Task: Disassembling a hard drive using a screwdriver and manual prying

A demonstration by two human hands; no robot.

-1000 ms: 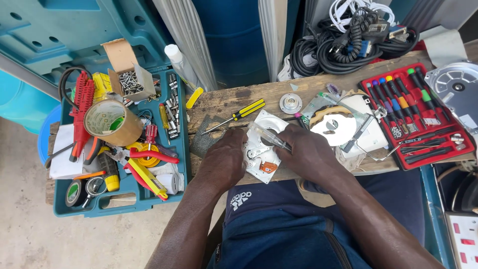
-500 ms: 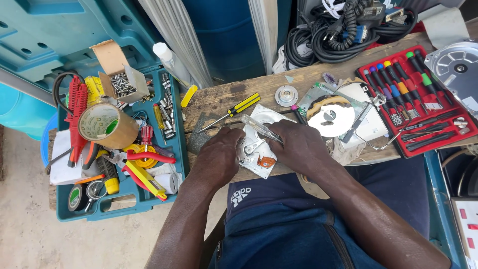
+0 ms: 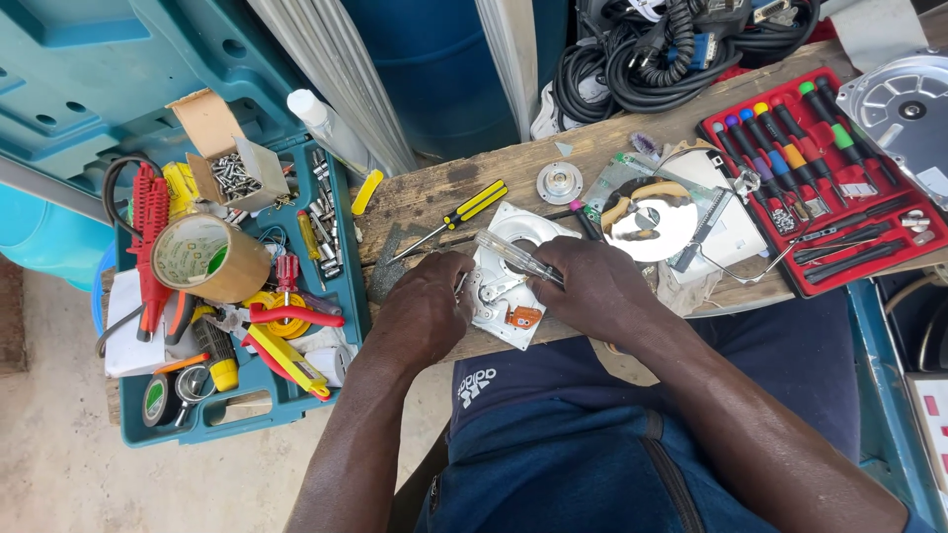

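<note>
Sat at a wooden bench (image 3: 464, 192), both hands working over an opened hard drive (image 3: 509, 286) lying flat at the near edge. Left hand (image 3: 425, 311) curled, fingers bent onto the drive's left side, steadying it; whether anything was pinched there, cannot tell. Right hand (image 3: 592, 286) closed around a clear-handled screwdriver (image 3: 513, 259), held low and slanted across the drive, tip hidden among the fingers. An orange part (image 3: 523, 317) showed on the drive's near corner. Just behind the drive, a yellow-and-black screwdriver (image 3: 459, 214) lay on the bench, pointing left. Beyond it, a small round metal hub (image 3: 559, 182), and to the right a shiny platter (image 3: 652, 219) resting on pale casing. Farther right, a red tray (image 3: 913, 252) of small screwdrivers with coloured handles. At the back, a tangle of black cables (image 3: 671, 49). To the left, well apart from the hands, a teal toolbox (image 3: 341, 296) crowded with a roll of brown tape (image 3: 207, 259), a small cardboard box of screws (image 3: 235, 173), red pliers (image 3: 150, 212) and yellow-handled tools.
</note>
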